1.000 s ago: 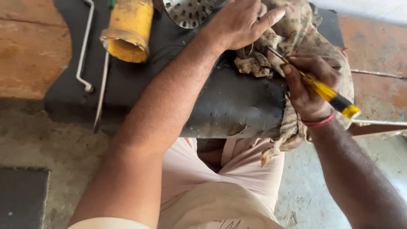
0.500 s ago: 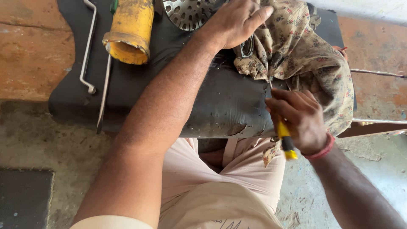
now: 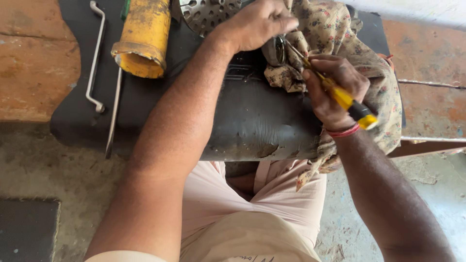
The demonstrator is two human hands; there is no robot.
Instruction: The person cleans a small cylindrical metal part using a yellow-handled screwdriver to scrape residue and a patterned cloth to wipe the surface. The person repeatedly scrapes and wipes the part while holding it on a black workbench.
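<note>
right hand gripping screwdriver, tip hidden in cloth

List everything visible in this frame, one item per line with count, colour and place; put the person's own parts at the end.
screwdriver: 1, yellow and black handle, in the right hand, tip toward the round metal part
round metal part: 1, grey, under the left hand, at the cloth's edge
cloth: 1, beige with a floral print, draped over the mat's right side
rubber mat: 1, black, across the work surface
yellow cylinder: 1, worn yellow, upper left on the mat
perforated metal disc: 1, silver, top centre, partly hidden
bent rod: 1, silver, left edge of the mat
thin rod: 1, dark metal, beside the bent rod
left hand: 1, pressing on the metal part
right hand: 1, gripping the screwdriver, red wrist thread
</note>
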